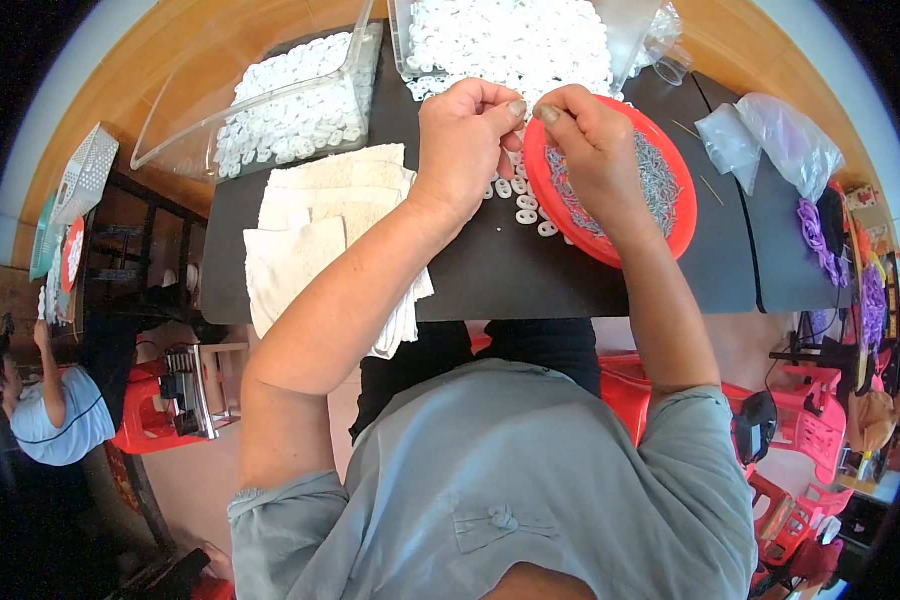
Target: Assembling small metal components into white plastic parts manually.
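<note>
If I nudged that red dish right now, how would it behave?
The red dish probably wouldn't roll: it looks wide and shallow, sitting on the black table. It seems fairly stiff, since its rim keeps a smooth curve. The many small grey pieces look loose, so they'd likely shift inside and might spill if it tipped.

Beneath and right of the hands [460,145] [592,150], a red plastic bowl [674,148] is gleaming smoothly around grey, metallic-looking pieces [660,188]. Left of the hands, cream towels [295,265] are showing rough, matt cloth, while the dark worktop [490,280] beneath is looking smooth.
</note>
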The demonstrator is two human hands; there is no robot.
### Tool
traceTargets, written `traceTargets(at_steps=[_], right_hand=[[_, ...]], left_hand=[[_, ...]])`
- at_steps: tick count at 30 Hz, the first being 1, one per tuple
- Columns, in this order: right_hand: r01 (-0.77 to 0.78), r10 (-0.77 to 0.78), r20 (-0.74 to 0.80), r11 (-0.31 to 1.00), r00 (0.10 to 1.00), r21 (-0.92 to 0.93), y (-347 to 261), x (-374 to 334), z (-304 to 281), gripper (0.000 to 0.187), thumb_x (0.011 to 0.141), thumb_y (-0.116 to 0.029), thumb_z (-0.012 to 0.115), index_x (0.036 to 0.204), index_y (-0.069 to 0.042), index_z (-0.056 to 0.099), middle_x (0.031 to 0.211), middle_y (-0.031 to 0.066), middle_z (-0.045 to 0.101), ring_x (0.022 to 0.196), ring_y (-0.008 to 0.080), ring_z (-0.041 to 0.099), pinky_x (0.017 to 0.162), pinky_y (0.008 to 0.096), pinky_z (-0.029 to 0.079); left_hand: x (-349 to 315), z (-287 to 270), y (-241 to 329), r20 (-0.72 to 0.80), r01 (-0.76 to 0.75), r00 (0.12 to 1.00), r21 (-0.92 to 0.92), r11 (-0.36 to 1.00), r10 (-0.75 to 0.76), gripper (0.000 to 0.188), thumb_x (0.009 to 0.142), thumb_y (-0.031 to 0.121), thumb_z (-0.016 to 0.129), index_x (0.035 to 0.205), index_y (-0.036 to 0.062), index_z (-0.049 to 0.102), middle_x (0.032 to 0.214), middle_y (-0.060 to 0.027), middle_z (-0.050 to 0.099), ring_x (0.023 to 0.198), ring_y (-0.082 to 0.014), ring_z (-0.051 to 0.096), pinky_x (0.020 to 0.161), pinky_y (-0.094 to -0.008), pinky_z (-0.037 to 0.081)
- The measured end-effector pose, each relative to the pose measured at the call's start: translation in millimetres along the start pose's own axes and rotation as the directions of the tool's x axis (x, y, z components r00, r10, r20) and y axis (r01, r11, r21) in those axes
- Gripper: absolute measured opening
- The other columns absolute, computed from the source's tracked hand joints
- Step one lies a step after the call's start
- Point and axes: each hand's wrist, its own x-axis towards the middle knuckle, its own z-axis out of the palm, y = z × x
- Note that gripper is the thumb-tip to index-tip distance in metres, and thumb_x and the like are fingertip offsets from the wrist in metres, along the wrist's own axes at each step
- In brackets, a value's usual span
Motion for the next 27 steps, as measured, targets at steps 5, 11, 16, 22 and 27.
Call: traceTargets(at_steps=[5, 11, 16, 22, 27], right_hand=[[0.054, -0.054, -0.027, 0.998, 0.998, -0.022, -3.0, -1.1, 1.8, 0.011, 0.092, -0.009, 0.057, 0.090, 0.001, 0.061, 0.066, 0.0035, 0.057, 0.062, 0.0089, 0.051, 0.057, 0.0256, 0.042], [0.099, -0.103, -0.053, 0.992, 0.993, -0.074, -1.7, -1.5, 1.4, 0.010, 0.091, -0.008, 0.058, 0.090, 0.001, 0.061, 0.066, 0.0071, 0.057, 0.061, 0.0115, 0.052, 0.056, 0.0277, 0.043], [0.106, -0.113, -0.061, 0.988, 0.992, -0.111, -3.8, -2.4, 1.9, 0.009, 0.090, -0.008, 0.059, 0.089, 0.001, 0.061, 0.066, 0.0088, 0.058, 0.060, 0.0141, 0.054, 0.056, 0.0289, 0.043], [0.121, -0.129, -0.066, 0.986, 0.989, -0.116, -3.2, -2.8, 2.1, 0.008, 0.090, -0.007, 0.059, 0.089, 0.001, 0.061, 0.067, 0.0088, 0.058, 0.060, 0.0150, 0.054, 0.057, 0.0294, 0.044], [0.166, -0.177, -0.064, 0.975, 0.982, -0.148, -3.7, -3.7, 3.3, 0.007, 0.089, -0.007, 0.058, 0.088, 0.000, 0.061, 0.069, 0.0114, 0.058, 0.060, 0.0208, 0.056, 0.057, 0.0320, 0.044]], left_hand=[[-1.4, -0.4, -0.7, -0.005, 0.010, 1.000, 0.019, 1.000, -0.010, 0.006, 0.086, 0.001, 0.060, 0.086, -0.0045, 0.062, 0.069, -0.0056, 0.060, 0.054, -0.0088, 0.055, 0.039, -0.0234, 0.043], [-3.2, 0.4, 0.3, 0.012, 0.043, 0.999, 0.068, 0.997, -0.043, 0.008, 0.089, 0.005, 0.060, 0.090, -0.0028, 0.063, 0.076, -0.0066, 0.061, 0.061, -0.0114, 0.056, 0.044, -0.0242, 0.046], [-3.3, -0.1, 0.0, 0.004, 0.036, 0.999, 0.057, 0.998, -0.036, 0.008, 0.089, 0.005, 0.060, 0.090, -0.0027, 0.063, 0.076, -0.0064, 0.061, 0.061, -0.0111, 0.056, 0.044, -0.0240, 0.046], [-3.9, 0.8, -0.8, -0.004, 0.025, 1.000, 0.078, 0.997, -0.024, 0.008, 0.089, 0.005, 0.060, 0.089, -0.0026, 0.063, 0.075, -0.0060, 0.061, 0.059, -0.0104, 0.056, 0.043, -0.0237, 0.045], [-5.9, 4.2, -0.7, -0.038, 0.010, 0.999, 0.054, 0.999, -0.008, 0.005, 0.086, 0.001, 0.060, 0.084, -0.0041, 0.061, 0.067, -0.0046, 0.059, 0.051, -0.0079, 0.053, 0.038, -0.0230, 0.043]])
